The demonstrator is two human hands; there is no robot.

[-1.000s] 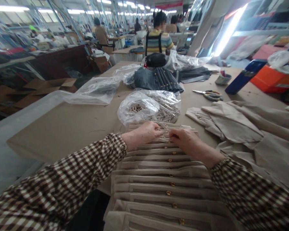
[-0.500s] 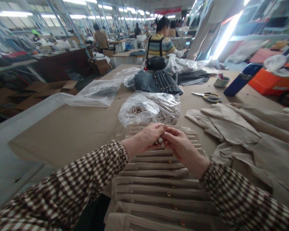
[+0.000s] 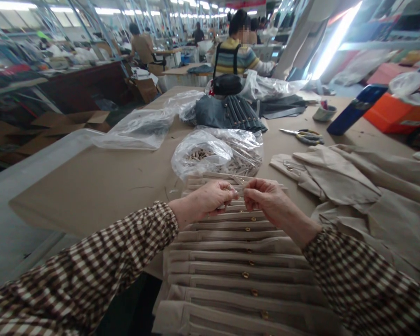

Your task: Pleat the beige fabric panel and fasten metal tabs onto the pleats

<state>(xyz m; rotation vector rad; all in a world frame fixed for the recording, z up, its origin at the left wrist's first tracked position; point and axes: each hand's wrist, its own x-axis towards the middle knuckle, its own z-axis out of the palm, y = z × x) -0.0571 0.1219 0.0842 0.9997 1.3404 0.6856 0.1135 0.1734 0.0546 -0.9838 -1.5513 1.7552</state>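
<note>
Beige garment pieces with zippers [image 3: 227, 270] lie overlapped in a long row in front of me, small gold-coloured zipper pulls showing down the middle. Above the row's far end, my left hand [image 3: 213, 196] is closed with its fingertips pinched around something small; what it is stays too small to make out. Just to its right, a narrow gap away, my right hand [image 3: 266, 196] also pinches thumb against fingers, and its contents are hidden. Beyond both hands sits a clear plastic bag [image 3: 203, 140] full of small beige tabs.
Scissors [image 3: 303, 135], a small cup [image 3: 325, 113] and a blue box-like object [image 3: 357, 109] lie at the right back. Loose beige cloth [image 3: 367, 186] covers the right side. Dark blue zippered pieces [image 3: 227, 112] and plastic sheeting [image 3: 140, 128] lie farther off. A seated person [image 3: 234, 51] works beyond the table.
My hands have drawn apart: they were touching fingertip to fingertip, and now a small gap separates them. The right hand has moved to the right. The view has tilted slightly downward.
</note>
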